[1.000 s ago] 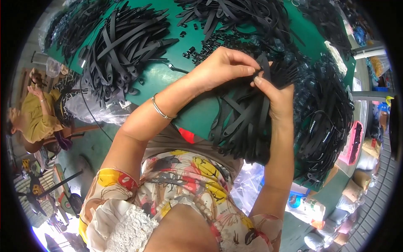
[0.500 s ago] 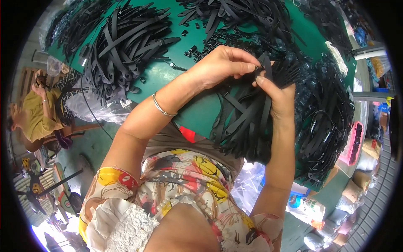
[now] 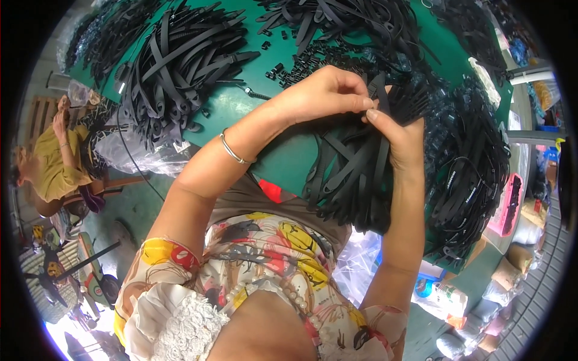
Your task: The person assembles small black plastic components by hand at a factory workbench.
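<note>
In front of me my two hands meet at the fingertips over a heap of black straps. My left hand [image 3: 322,96] is closed in a pinch, thumb against fingers, right beside the tip of my other thumb. Whatever lies in that pinch is too small and dark to make out. My right hand [image 3: 400,137] is closed around a flat black strap [image 3: 380,87], whose upper end sticks up past the fingers. Below and between my forearms the loose black straps [image 3: 352,174] lie crossed over one another, reaching the table's near edge.
The green table [image 3: 226,102] bears a big strap bundle [image 3: 174,66] at left, another strap pile [image 3: 343,24] at the back and small black buckles [image 3: 301,66]. More straps [image 3: 469,186] lie at right, near a pink tray [image 3: 509,204]. A person [image 3: 60,156] sits at far left.
My left fingertips have dropped slightly, down to the tip of my right thumb. The right hand has hardly moved. The person at far left has raised a hand.
</note>
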Tool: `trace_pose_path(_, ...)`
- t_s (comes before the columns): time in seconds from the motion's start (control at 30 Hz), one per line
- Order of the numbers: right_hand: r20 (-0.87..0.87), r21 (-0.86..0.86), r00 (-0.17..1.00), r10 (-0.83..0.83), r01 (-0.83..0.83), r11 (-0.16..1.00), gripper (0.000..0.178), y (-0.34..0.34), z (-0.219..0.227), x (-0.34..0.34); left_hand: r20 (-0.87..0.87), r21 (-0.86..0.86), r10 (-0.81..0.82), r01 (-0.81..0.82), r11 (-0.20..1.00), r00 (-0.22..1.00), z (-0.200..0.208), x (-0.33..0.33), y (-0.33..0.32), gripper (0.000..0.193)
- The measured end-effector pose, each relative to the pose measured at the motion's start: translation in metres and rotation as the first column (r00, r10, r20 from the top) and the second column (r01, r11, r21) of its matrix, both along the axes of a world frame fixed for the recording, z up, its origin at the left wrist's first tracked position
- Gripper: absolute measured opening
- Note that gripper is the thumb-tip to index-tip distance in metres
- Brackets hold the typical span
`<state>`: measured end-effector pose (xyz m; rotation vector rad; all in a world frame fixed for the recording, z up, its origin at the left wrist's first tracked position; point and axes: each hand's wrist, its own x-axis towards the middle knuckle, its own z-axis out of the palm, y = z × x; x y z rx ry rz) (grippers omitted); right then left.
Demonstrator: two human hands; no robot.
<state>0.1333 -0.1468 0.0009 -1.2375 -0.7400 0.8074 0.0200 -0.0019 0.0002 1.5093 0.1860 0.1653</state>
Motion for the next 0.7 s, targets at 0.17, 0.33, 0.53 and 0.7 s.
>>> trace_pose_path(0.17, 0.048, 0.022, 0.998, -0.05, 0.049, 0.999, 0.016, -0.001, -0.003, 0.001, 0.032, 0.387, 0.082, -0.089, 0.918, 0.996, -0.004, -0.002, 0.005, 0.02)
trace_pose_path(0.33, 0.189, 0.033, 0.974, -0.127, 0.123, 0.992, 0.032, 0.0, -0.003, -0.011, -0.014, 0.473, 0.123, -0.102, 0.875, 0.992, 0.0, -0.001, -0.001, 0.02)
trace_pose_path(0.53, 0.327, 0.05, 0.936, -0.131, 0.121, 0.991, 0.038, 0.001, -0.006, -0.014, -0.142, 0.026, 0.063, -0.06, 0.998, 0.988, -0.002, 0.0, -0.006, 0.014)
trace_pose_path(0.7, 0.379, 0.014, 0.912, -0.157, 0.164, 0.986, 0.036, 0.003, -0.005, -0.018, -0.105, 0.013, 0.075, -0.074, 0.997, 0.992, -0.009, 0.0, -0.005, 0.014)
